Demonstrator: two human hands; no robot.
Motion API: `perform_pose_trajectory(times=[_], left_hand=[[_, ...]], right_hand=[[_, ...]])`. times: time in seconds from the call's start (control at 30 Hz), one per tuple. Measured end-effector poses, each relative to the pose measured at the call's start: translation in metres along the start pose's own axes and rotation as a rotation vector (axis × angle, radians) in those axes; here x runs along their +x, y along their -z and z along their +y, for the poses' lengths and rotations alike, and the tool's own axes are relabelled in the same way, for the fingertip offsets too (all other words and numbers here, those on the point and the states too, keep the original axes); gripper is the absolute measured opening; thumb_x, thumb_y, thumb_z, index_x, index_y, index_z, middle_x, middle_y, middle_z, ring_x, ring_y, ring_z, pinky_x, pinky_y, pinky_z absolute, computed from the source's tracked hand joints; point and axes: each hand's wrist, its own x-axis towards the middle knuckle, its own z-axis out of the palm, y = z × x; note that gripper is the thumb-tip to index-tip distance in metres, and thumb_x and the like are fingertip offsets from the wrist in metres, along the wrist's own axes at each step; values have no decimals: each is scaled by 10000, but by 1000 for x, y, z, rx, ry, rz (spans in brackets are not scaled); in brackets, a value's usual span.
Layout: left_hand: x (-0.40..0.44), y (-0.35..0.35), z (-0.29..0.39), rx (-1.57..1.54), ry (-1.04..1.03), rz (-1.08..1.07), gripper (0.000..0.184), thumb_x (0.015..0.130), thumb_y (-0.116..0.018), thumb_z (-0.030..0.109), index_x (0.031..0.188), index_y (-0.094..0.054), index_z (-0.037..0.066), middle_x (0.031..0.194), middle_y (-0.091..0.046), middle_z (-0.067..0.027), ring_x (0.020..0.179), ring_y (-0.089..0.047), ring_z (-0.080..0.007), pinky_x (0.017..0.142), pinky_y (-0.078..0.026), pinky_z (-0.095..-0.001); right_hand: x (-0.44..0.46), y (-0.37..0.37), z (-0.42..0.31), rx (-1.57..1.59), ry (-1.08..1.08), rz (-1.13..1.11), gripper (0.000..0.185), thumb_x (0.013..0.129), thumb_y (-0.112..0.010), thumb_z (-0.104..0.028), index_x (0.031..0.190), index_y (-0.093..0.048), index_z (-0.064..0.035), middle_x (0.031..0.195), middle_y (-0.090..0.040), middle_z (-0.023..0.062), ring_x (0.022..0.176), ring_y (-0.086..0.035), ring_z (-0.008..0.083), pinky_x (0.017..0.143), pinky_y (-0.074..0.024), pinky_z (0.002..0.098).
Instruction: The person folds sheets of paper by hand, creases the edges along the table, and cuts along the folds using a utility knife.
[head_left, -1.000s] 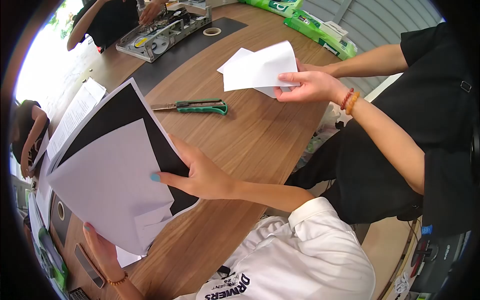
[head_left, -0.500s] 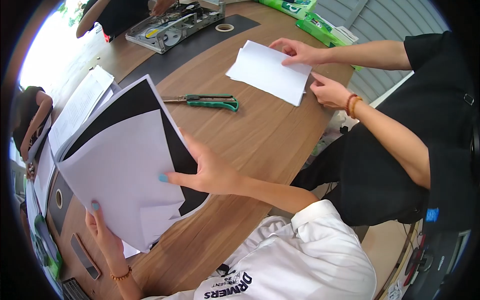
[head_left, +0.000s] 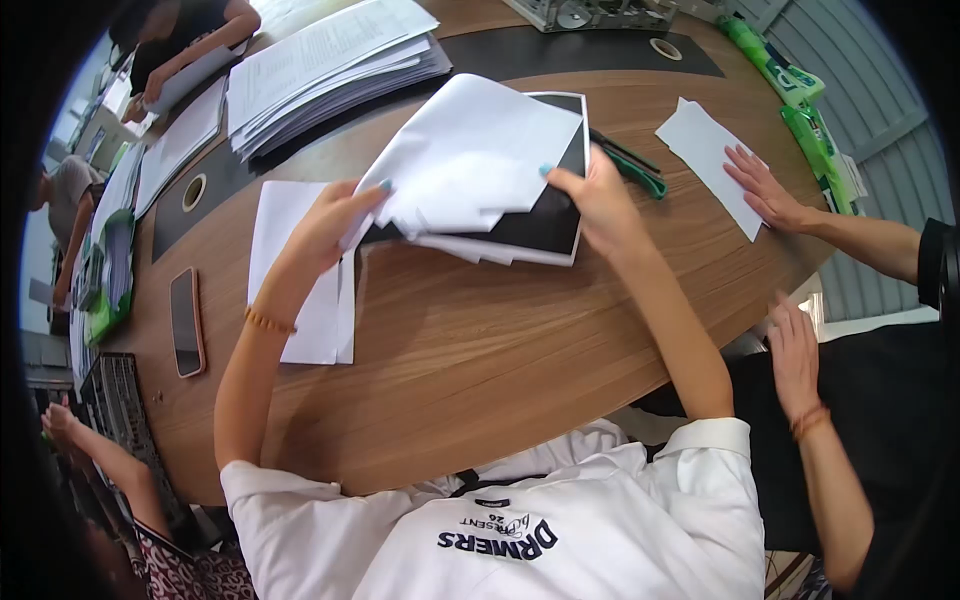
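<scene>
Between my hands is a sheaf of paper [head_left: 470, 150], white sheets lying over a black-printed sheet [head_left: 545, 232]. My left hand [head_left: 330, 225] pinches its left edge, thumb on top. On the right side, my right hand [head_left: 600, 200] grips the edge, thumb over the black part and fingers hidden underneath. Below and left of the sheaf, folded white sheets [head_left: 305, 290] lie on the wooden table [head_left: 480, 350]. A green utility knife [head_left: 635, 172] rests just beyond my right hand, partly covered by the sheaf.
A thick paper stack [head_left: 330, 75] stands at the back left. A phone [head_left: 186, 322], a keyboard [head_left: 118, 410] and tape rolls [head_left: 194, 192] are around the table. At right, a co-worker's hand [head_left: 765, 190] presses white sheets [head_left: 705, 150]. Green packs [head_left: 820, 150] line the far right edge.
The view has swung left. The sheaf, once upright, is now tilted lower over the table, with my hands at its two sides. The co-worker's sheets have gone from being held to lying on the table.
</scene>
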Motion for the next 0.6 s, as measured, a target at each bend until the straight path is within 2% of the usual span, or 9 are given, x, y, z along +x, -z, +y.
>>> perform_pose_trajectory(times=[0.1, 0.17, 0.2, 0.3, 0.37, 0.47, 0.5, 0.53, 0.6], left_hand=[[41, 4, -14, 42, 19, 81, 291, 851, -590, 217, 979, -599, -44, 825, -584, -33, 725, -541, -71, 606, -427, -192], [50, -8, -1, 176, -55, 124, 344, 838, -602, 257, 983, -601, -55, 840, -593, -53, 743, -552, -91, 618, -447, -201], [69, -1, -8, 226, -101, 97, 370, 825, -609, 290, 968, -608, -52, 856, -607, -76, 724, -577, -114, 607, -479, -220], [98, -17, 0, 148, -96, 85, 365, 816, -619, 247, 983, -610, -77, 856, -625, -108, 646, -592, -155, 523, -459, -297], [98, -35, 13, 107, -150, 60, 404, 809, -632, 260, 1001, -593, -93, 835, -639, -132, 669, -627, -190, 567, -499, -334], [104, -46, 22, 539, -291, 311, 396, 804, -636, 268, 967, -591, -90, 827, -644, -186, 672, -640, -247, 578, -513, -371], [105, -46, 20, 646, -344, 355, 390, 804, -635, 279, 954, -589, -79, 834, -640, -211, 674, -638, -286, 589, -510, -389], [106, -45, 17, 752, -392, 397, 385, 805, -633, 290, 942, -587, -67, 841, -636, -235, 677, -636, -325, 600, -508, -407], [111, -47, 13, 843, -450, 422, 398, 809, -622, 330, 945, -590, -43, 856, -638, -207, 728, -632, -310, 625, -503, -397]], right_hand=[[17, 8, -5, -379, 69, 173, 628, 801, -600, -38, 1330, -266, 18, 1186, -498, 181, 1014, -551, 237, 837, -477, 329], [13, 3, -12, -1091, 532, 258, 677, 792, -633, -85, 1356, -263, -31, 1236, -445, 223, 1060, -522, 311, 835, -471, 368], [4, -11, -21, -1470, 597, 380, 620, 801, -634, -155, 1331, -331, -52, 1264, -418, 227, 1105, -484, 356, 881, -436, 407], [11, -13, -22, -1640, 881, 116, 528, 837, -592, -219, 1298, -391, -61, 1280, -425, 192, 1160, -447, 341, 922, -396, 420], [22, -1, -5, -1671, 810, 104, 457, 858, -557, -239, 1254, -440, -44, 1264, -448, 171, 1178, -432, 315, 939, -372, 413], [19, 23, -17, -1706, 598, 422, 463, 846, -579, -271, 1206, -469, -1, 1181, -498, 184, 1096, -478, 322, 884, -407, 421], [14, 34, -21, -1709, 600, 426, 463, 846, -579, -271, 1206, -469, -1, 1181, -498, 184, 1096, -478, 322, 884, -407, 421], [8, 46, -23, -1671, 392, 295, 490, 837, -588, -290, 1208, -466, 6, 1173, -500, 190, 1070, -495, 327, 867, -420, 420], [-4, 63, -26, -1621, 178, 165, 517, 828, -598, -309, 1209, -463, 13, 1165, -502, 196, 1043, -511, 332, 849, -434, 420]])
